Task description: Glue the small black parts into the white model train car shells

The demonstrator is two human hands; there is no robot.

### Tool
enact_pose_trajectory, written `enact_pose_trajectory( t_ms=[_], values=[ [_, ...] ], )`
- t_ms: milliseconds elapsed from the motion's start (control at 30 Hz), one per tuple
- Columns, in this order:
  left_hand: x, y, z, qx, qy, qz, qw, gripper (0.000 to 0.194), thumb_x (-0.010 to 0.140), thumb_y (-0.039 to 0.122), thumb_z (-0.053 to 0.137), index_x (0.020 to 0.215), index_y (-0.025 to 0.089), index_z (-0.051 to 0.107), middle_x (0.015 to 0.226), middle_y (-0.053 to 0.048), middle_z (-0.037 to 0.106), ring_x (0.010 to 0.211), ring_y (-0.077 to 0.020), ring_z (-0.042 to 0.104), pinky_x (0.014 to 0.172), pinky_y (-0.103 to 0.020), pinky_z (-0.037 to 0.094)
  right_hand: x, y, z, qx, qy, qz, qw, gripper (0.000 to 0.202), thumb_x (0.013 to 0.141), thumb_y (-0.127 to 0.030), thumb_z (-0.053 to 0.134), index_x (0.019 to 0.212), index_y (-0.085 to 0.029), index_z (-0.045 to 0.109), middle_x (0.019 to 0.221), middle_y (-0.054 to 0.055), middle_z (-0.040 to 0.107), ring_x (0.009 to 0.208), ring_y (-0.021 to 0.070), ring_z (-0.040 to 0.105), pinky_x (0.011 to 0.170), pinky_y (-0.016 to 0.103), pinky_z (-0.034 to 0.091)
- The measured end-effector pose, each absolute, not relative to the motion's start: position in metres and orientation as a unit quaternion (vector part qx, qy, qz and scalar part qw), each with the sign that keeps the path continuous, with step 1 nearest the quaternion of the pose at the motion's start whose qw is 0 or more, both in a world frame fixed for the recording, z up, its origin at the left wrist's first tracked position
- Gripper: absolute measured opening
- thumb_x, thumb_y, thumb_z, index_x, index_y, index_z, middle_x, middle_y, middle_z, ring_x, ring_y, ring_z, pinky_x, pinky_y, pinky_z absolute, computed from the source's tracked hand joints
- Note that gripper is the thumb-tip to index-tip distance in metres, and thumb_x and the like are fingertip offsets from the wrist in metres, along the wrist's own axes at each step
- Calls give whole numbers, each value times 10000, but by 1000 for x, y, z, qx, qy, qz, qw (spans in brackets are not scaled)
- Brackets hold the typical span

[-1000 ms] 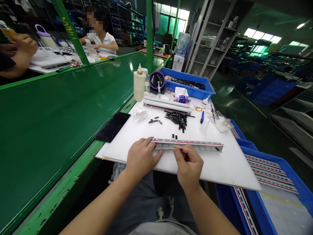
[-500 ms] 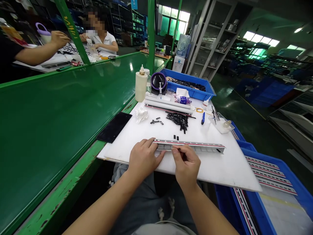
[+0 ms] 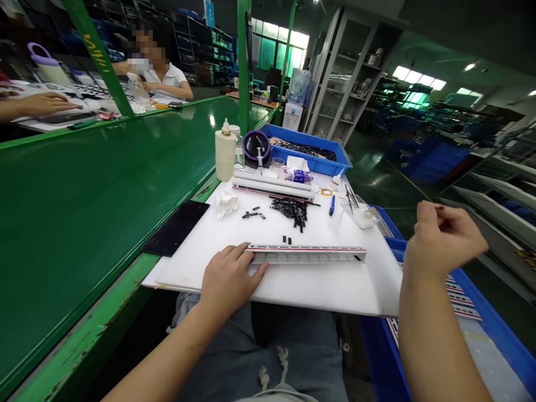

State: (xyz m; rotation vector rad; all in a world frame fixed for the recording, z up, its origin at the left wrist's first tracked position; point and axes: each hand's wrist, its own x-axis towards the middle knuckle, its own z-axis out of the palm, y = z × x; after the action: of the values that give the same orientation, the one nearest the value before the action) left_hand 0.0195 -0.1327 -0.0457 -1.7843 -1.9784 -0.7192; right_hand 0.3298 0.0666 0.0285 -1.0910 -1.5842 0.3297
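Note:
A long white model train shell [image 3: 310,254] with a red stripe lies on its side across the white work board [image 3: 293,287]. My left hand [image 3: 228,276] rests on its left end and holds it down. My right hand [image 3: 444,240] is raised off to the right, beyond the board's edge, with fingers curled together; a tiny dark speck at the fingertips is too small to identify. Two small black pieces [image 3: 287,240] sit just behind the shell. Farther back are a pile of black pieces [image 3: 293,207] and a few loose ones [image 3: 252,214].
A second shell [image 3: 272,187], a cream bottle [image 3: 225,152], a blue pen [image 3: 331,205] and a clear cup [image 3: 360,215] stand at the back. A blue bin [image 3: 310,162] is behind, another with shells [image 3: 481,335] at my right. Green conveyor [image 3: 104,178] left; other people work across it.
My right hand has left the shell and swung up and to the right, past the board's edge. The left hand stays on the shell's left end. The view shifted slightly.

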Motion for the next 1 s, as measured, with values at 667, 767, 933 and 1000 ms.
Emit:
enact_pose_trajectory(
  t_ms=[667, 767, 933, 1000],
  values=[
    [12, -130, -46, -654, -681, -257, 207, 300, 891, 433, 587, 801, 170, 699, 998, -118, 736, 880, -277, 668, 768, -414, 566, 343, 155, 12, -601, -623, 78, 495, 414, 713, -450, 690, 976, -134, 735, 660, 23, 595, 614, 187, 525, 637, 331, 436],
    [12, -130, -46, -653, -690, -252, 183, 294, 894, 435, 584, 811, 177, 700, 1009, -110, 735, 893, -273, 663, 779, -410, 565, 337, 106, 6, -528, -665, 54, 525, 362, 841, -466, 585, 1030, -184, 711, 784, 45, 624, 688, 196, 557, 668, 338, 460],
    [12, -130, -42, -650, -707, -237, 144, 294, 892, 446, 584, 813, 187, 700, 1035, -99, 729, 918, -274, 655, 789, -411, 563, 326, 31, -13, -300, -870, 34, 390, 241, 808, -367, 687, 1023, -259, 701, 939, 68, 649, 910, 267, 602, 841, 432, 495],
    [13, -130, -41, -648, -713, -232, 135, 300, 895, 448, 579, 814, 186, 701, 1027, -96, 729, 915, -274, 652, 779, -411, 563, 324, 21, -23, -269, -898, 13, 347, 365, 774, -352, 729, 1125, -275, 671, 1020, 82, 638, 980, 291, 589, 889, 472, 495]
  ],
)
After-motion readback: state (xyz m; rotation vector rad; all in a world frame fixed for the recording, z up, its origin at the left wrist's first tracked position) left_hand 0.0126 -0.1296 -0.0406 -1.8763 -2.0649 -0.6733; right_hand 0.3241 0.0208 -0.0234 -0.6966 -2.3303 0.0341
